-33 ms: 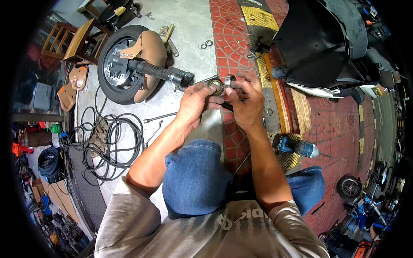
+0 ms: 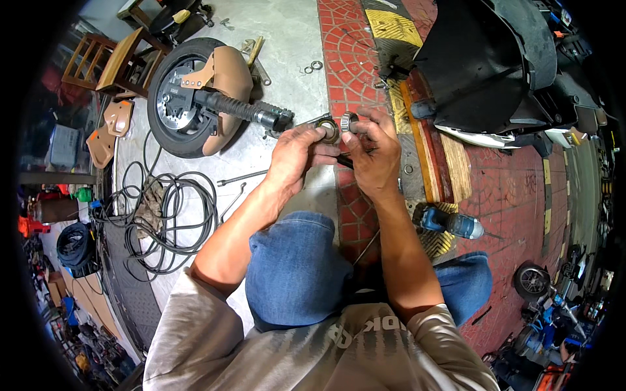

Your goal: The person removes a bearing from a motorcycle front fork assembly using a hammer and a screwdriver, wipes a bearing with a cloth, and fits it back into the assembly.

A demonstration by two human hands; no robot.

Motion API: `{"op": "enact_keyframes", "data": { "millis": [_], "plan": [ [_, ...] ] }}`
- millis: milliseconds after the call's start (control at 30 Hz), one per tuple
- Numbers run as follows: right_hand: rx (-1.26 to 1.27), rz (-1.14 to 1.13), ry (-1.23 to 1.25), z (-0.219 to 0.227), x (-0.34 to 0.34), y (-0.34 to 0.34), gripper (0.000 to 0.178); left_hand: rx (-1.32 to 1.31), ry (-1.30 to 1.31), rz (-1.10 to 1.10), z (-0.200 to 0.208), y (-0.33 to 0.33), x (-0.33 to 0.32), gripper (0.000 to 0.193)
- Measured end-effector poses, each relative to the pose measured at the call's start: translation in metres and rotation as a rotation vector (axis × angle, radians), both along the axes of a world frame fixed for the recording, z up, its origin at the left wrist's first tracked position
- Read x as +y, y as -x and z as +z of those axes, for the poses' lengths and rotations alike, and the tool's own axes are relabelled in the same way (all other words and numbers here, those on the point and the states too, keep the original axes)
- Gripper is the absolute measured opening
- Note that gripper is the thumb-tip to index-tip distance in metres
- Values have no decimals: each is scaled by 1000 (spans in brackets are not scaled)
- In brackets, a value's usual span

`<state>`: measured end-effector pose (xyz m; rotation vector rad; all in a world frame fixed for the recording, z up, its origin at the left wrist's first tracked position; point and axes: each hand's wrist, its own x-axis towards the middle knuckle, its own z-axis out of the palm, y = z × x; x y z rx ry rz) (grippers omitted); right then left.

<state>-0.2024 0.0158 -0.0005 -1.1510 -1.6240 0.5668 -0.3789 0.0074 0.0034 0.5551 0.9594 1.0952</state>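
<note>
In front of my knee, my left hand (image 2: 297,153) pinches a metal bearing ring (image 2: 330,133) between thumb and fingers. A roller bearing (image 2: 345,122), with its small rollers showing around the side, is gripped in my right hand (image 2: 376,150). The two parts are held close together, side by side. Just left of my hands lies a front wheel (image 2: 186,143) with a brown fender (image 2: 233,75) and fork legs in black ribbed boots (image 2: 228,104). Part of each bearing piece is hidden by my fingers.
A coiled black hose (image 2: 173,221) and a long metal bar (image 2: 241,177) lie at left. Two loose rings (image 2: 317,65) rest farther ahead. At right are a blue cordless drill (image 2: 456,225), wooden planks (image 2: 427,150) and a large black scooter body (image 2: 482,72).
</note>
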Motion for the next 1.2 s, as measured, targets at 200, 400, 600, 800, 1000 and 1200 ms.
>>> {"op": "enact_keyframes", "data": {
  "millis": [200, 400, 600, 800, 1000, 1200],
  "plan": [
    [-13, 36, -50, 2, 0, 4, 20, -109, 4, 26, 6, -2, 3, 28],
    [-103, 68, -129, 5, -1, 9, 18, -90, -29, 68, 4, -2, 4, 31],
    [-174, 85, -164, 10, -3, 15, 21, -2, -44, 118, 5, -2, 1, 24],
    [-183, 86, -136, 12, -6, 20, 21, 117, -123, 103, 8, -1, -3, 21],
    [-192, 74, -151, 8, -5, 22, 23, 235, -232, 83, 13, -1, -9, 25],
    [-154, 86, -146, 8, -5, 23, 23, 464, -395, 23, 14, 3, -13, 23]
  ]
}}
